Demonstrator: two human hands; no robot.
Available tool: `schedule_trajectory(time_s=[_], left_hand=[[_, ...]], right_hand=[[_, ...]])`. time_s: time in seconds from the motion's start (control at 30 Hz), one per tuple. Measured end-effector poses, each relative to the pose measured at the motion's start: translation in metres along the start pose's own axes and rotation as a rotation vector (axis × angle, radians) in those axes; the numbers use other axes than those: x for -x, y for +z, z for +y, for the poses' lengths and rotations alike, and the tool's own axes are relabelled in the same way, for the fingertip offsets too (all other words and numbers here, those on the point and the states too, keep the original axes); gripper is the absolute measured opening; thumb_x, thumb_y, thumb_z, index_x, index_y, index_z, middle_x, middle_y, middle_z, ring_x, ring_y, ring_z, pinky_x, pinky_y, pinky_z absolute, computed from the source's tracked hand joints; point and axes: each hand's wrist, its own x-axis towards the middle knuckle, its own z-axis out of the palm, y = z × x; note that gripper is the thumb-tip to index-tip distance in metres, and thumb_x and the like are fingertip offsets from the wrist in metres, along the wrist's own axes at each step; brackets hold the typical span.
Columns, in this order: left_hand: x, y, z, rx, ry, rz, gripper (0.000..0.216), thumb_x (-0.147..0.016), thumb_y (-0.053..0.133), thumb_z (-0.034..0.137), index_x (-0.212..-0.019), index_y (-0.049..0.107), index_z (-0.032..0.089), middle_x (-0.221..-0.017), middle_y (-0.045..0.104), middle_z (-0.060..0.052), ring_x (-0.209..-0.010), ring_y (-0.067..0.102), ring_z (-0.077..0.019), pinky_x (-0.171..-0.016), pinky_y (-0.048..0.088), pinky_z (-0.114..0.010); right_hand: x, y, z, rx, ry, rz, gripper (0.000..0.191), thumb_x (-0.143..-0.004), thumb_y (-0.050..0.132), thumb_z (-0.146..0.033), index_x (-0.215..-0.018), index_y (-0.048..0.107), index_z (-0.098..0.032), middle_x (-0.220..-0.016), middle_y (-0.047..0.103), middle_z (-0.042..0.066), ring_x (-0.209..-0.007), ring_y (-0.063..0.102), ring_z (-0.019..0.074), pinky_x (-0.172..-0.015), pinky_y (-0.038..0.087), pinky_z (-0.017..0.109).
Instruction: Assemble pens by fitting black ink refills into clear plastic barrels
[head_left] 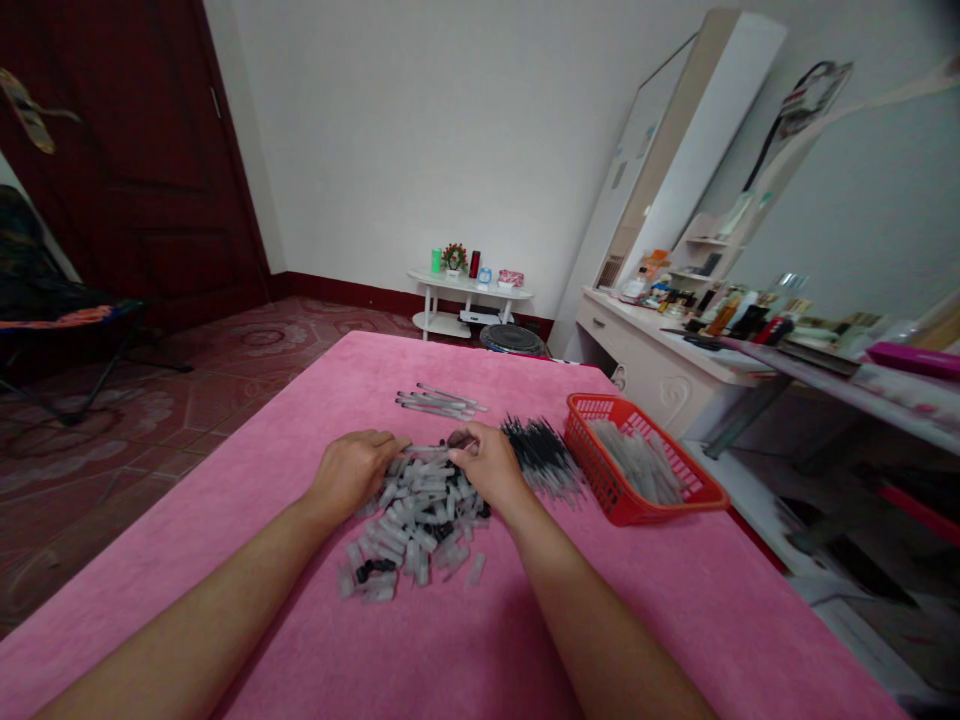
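My left hand (pixel 354 472) is closed, its fingertips at one end of a pale see-through pen barrel (pixel 427 450). Thumb and fingers of my right hand (pixel 491 465) are pinched together at the barrel's other end, by a small dark piece. Both hands hover at the far edge of a heap of clear pen caps (pixel 420 515), mixed with small black parts. Beyond the hands lie several assembled-looking pens (pixel 439 402), side by side. To the right of my right hand, a pile of thin black-filled pen refills (pixel 541 455) is spread out.
A red plastic basket (pixel 626 505) with clear pen barrels stands on the right of the pink cloth-covered table (pixel 247 520). Past the table are a low white stand (pixel 472 288) and a dressing table (pixel 660 345) with bottles. A folding chair (pixel 67 310) is at the left.
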Motion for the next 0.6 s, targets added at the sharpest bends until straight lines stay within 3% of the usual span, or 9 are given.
schedule_trajectory(time_s=[0.07, 0.17, 0.23, 0.3, 0.4, 0.5, 0.6], left_hand=[[0.0001, 0.0001, -0.0005, 0.003, -0.011, 0.000, 0.033, -0.082, 0.045, 0.015, -0.106, 0.066, 0.023, -0.084, 0.068, -0.005, -0.075, 0.061, -0.0184, -0.064, 0.042, -0.027], [0.0004, 0.0012, -0.0015, 0.008, -0.015, 0.010, 0.032, -0.083, 0.045, 0.016, -0.106, 0.067, 0.024, -0.082, 0.068, -0.004, -0.073, 0.061, -0.0184, -0.063, 0.042, -0.027], [0.0007, 0.0026, -0.0023, 0.012, -0.010, 0.019, 0.032, -0.084, 0.044, 0.018, -0.105, 0.067, 0.024, -0.080, 0.067, -0.004, -0.073, 0.061, -0.0179, -0.063, 0.042, -0.026], [0.0009, 0.0041, -0.0031, 0.017, -0.013, 0.027, 0.032, -0.083, 0.044, 0.018, -0.104, 0.067, 0.024, -0.080, 0.067, -0.004, -0.072, 0.060, -0.0174, -0.063, 0.041, -0.026], [0.0012, 0.0050, -0.0039, 0.033, -0.026, 0.028, 0.031, -0.084, 0.045, 0.019, -0.105, 0.067, 0.025, -0.080, 0.067, -0.004, -0.072, 0.060, -0.0168, -0.062, 0.041, -0.025], [0.0011, 0.0043, -0.0038, 0.034, -0.026, 0.026, 0.030, -0.085, 0.044, 0.020, -0.104, 0.067, 0.024, -0.079, 0.067, -0.004, -0.072, 0.060, -0.0171, -0.062, 0.041, -0.025], [0.0011, 0.0043, -0.0037, 0.019, -0.012, 0.030, 0.029, -0.086, 0.044, 0.021, -0.102, 0.068, 0.024, -0.079, 0.067, -0.004, -0.072, 0.061, -0.0175, -0.063, 0.041, -0.025]], right_hand=[[-0.0006, -0.0003, -0.0002, -0.028, 0.011, -0.002, 0.021, -0.069, 0.068, -0.027, -0.089, 0.069, -0.020, -0.077, 0.070, 0.001, -0.064, 0.059, 0.0124, -0.057, 0.038, 0.021], [-0.0011, -0.0007, 0.0007, 0.026, 0.028, -0.018, 0.020, -0.076, 0.062, -0.037, -0.073, 0.069, -0.018, -0.067, 0.067, 0.002, -0.061, 0.058, 0.0138, -0.055, 0.036, 0.022], [-0.0012, -0.0005, 0.0018, 0.037, 0.023, -0.023, 0.019, -0.077, 0.060, -0.032, -0.067, 0.068, -0.018, -0.064, 0.066, 0.002, -0.062, 0.058, 0.0138, -0.056, 0.036, 0.022], [-0.0014, 0.0001, 0.0027, 0.002, 0.012, -0.017, 0.008, -0.072, 0.065, -0.025, -0.076, 0.069, -0.019, -0.069, 0.068, 0.000, -0.063, 0.059, 0.0131, -0.057, 0.037, 0.021], [-0.0021, 0.0011, 0.0037, -0.036, 0.016, -0.016, 0.021, -0.069, 0.069, -0.028, -0.088, 0.069, -0.020, -0.076, 0.069, 0.001, -0.065, 0.060, 0.0129, -0.057, 0.039, 0.021], [-0.0025, 0.0014, 0.0046, 0.019, 0.040, -0.033, 0.022, -0.077, 0.061, -0.038, -0.073, 0.069, -0.018, -0.069, 0.068, 0.003, -0.063, 0.060, 0.0141, -0.056, 0.038, 0.022], [-0.0029, 0.0015, 0.0058, 0.025, 0.039, -0.025, 0.012, -0.074, 0.062, -0.028, -0.071, 0.069, -0.018, -0.069, 0.068, 0.002, -0.064, 0.060, 0.0139, -0.057, 0.039, 0.022]])
